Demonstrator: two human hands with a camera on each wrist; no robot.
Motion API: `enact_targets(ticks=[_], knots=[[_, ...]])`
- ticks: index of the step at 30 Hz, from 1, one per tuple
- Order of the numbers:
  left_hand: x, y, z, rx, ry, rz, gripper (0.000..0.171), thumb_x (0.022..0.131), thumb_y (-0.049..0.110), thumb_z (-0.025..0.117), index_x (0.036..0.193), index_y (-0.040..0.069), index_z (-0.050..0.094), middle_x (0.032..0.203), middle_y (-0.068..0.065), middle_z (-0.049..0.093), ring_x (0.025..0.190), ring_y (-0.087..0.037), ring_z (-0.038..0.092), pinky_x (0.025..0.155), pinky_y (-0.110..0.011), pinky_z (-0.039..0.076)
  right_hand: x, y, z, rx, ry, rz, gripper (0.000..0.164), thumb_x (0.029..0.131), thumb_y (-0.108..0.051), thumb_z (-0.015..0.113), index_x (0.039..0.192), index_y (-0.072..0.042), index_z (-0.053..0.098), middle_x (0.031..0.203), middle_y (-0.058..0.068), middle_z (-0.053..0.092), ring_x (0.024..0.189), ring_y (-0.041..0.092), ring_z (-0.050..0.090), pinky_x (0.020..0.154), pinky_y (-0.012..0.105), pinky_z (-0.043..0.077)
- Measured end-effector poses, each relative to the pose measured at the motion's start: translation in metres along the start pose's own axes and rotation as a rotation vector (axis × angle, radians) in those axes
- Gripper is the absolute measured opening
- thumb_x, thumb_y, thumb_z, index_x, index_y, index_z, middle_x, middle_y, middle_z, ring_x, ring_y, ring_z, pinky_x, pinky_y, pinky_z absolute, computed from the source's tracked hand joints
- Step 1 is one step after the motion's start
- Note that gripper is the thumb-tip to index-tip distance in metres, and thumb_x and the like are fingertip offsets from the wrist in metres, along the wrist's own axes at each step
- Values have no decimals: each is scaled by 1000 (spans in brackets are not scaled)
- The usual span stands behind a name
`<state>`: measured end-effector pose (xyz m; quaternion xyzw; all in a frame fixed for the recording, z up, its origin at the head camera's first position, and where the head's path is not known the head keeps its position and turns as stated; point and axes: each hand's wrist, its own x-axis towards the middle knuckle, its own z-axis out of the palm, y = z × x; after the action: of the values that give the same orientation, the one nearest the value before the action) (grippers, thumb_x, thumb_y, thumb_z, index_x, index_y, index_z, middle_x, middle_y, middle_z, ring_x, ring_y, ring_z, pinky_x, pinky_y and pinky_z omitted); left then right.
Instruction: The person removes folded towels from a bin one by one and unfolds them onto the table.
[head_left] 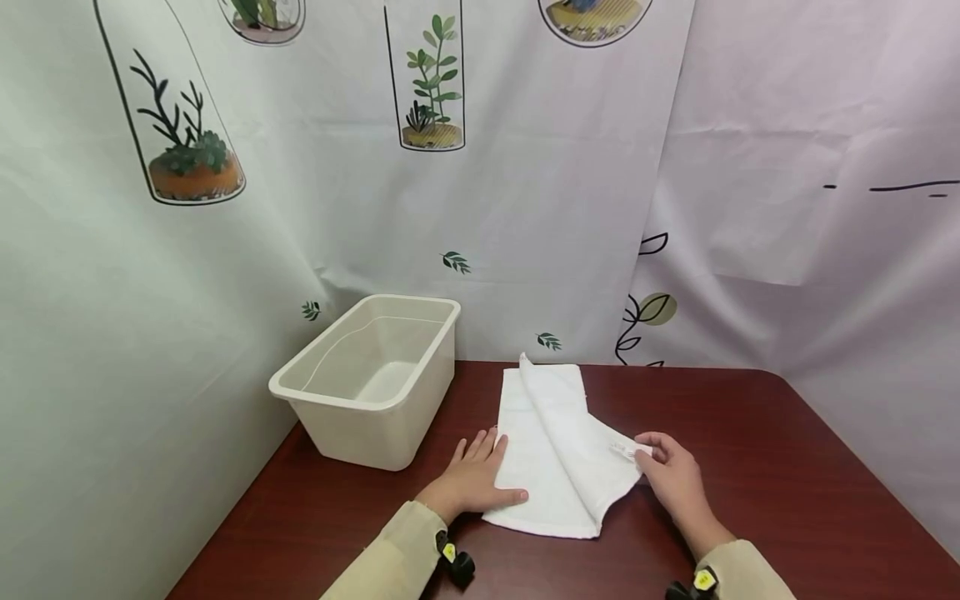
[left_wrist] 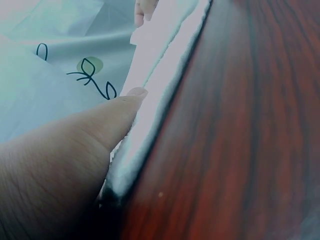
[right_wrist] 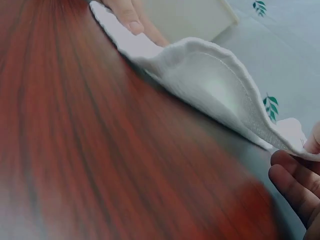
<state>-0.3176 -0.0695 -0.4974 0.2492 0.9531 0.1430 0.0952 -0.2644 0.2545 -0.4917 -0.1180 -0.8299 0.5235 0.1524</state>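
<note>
A white towel (head_left: 543, 450) lies on the table, partly folded, with its upper layer pulled out toward the right. My left hand (head_left: 474, 475) rests on the towel's left edge, fingers spread and straight, the thumb lying over the cloth near its front corner. My right hand (head_left: 671, 471) pinches the right corner of the upper layer, beside a small label, between thumb and fingers. In the right wrist view the towel (right_wrist: 210, 85) bows upward between the two hands, its near edge raised in an arch.
A cream plastic tub (head_left: 427, 392) stands at the back left of the dark red wooden table (head_left: 750, 467), to the left of the towel. Behind the table hangs a pale printed curtain (head_left: 555, 233) with plant drawings.
</note>
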Motion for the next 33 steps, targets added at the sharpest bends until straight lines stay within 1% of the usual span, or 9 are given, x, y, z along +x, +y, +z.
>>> enact_targets(ticks=[4, 6, 9, 14, 17, 21, 23, 27, 33], knots=[[5, -5, 7, 8, 21, 14, 115, 81, 87, 48, 162, 9, 21, 170, -11, 9, 156, -29, 6, 122, -57, 4, -3, 6, -12, -103, 29, -37, 22, 90, -10, 63, 112, -7, 67, 69, 4, 54, 58, 13, 57, 56, 25, 47], [8, -7, 10, 24, 25, 15, 114, 81, 86, 47, 162, 10, 20, 170, -9, 8, 156, -28, 5, 122, -56, 4, -5, 9, -18, -142, 37, -47, 20, 90, -10, 62, 109, -8, 66, 68, 4, 53, 55, 15, 57, 54, 27, 44], [10, -8, 12, 45, 29, 15, 114, 82, 86, 46, 162, 11, 20, 170, -7, 9, 156, -28, 6, 122, -56, 6, -7, 12, -27, -182, 37, -55, 17, 88, -9, 61, 105, -9, 64, 67, 4, 55, 53, 16, 58, 52, 27, 45], [4, -2, 5, 54, 29, 15, 113, 83, 84, 48, 162, 7, 22, 169, -9, 12, 156, -29, 8, 122, -57, 7, -9, 19, -41, -283, 53, -97, 13, 85, -10, 62, 98, -9, 65, 67, 1, 54, 55, 12, 51, 55, 27, 41], [0, 2, -1, 54, 12, 9, 111, 85, 82, 49, 161, 6, 21, 169, -11, 11, 156, -30, 8, 122, -57, 7, -13, 22, -48, -338, 59, -133, 9, 85, -12, 64, 94, -10, 65, 69, 1, 51, 60, 13, 47, 59, 29, 37], [-3, 5, -4, 52, 3, 5, 110, 86, 80, 51, 161, 6, 21, 169, -11, 12, 156, -30, 9, 122, -56, 8, -20, 26, -56, -392, 58, -158, 7, 83, -12, 66, 90, -11, 64, 71, 0, 50, 62, 13, 46, 60, 30, 37], [-4, 6, -6, 46, 11, 6, 110, 86, 79, 51, 161, 5, 22, 169, -12, 13, 155, -30, 11, 122, -57, 9, -24, 27, -60, -421, 59, -170, 6, 83, -13, 67, 88, -12, 65, 70, -1, 52, 62, 11, 46, 60, 30, 37], [-6, 7, -7, 45, 12, 5, 110, 86, 79, 52, 161, 4, 23, 169, -13, 14, 155, -31, 12, 121, -57, 9, -32, 29, -67, -465, 40, -171, 4, 82, -15, 67, 86, -13, 65, 68, -2, 52, 62, 12, 46, 58, 30, 37], [-4, 6, -5, 45, 13, 7, 110, 86, 78, 53, 160, 4, 23, 168, -13, 15, 155, -31, 12, 121, -58, 9, -43, 26, -77, -529, -45, -88, 6, 85, -17, 62, 84, -12, 61, 61, -2, 50, 59, 16, 43, 55, 31, 33]])
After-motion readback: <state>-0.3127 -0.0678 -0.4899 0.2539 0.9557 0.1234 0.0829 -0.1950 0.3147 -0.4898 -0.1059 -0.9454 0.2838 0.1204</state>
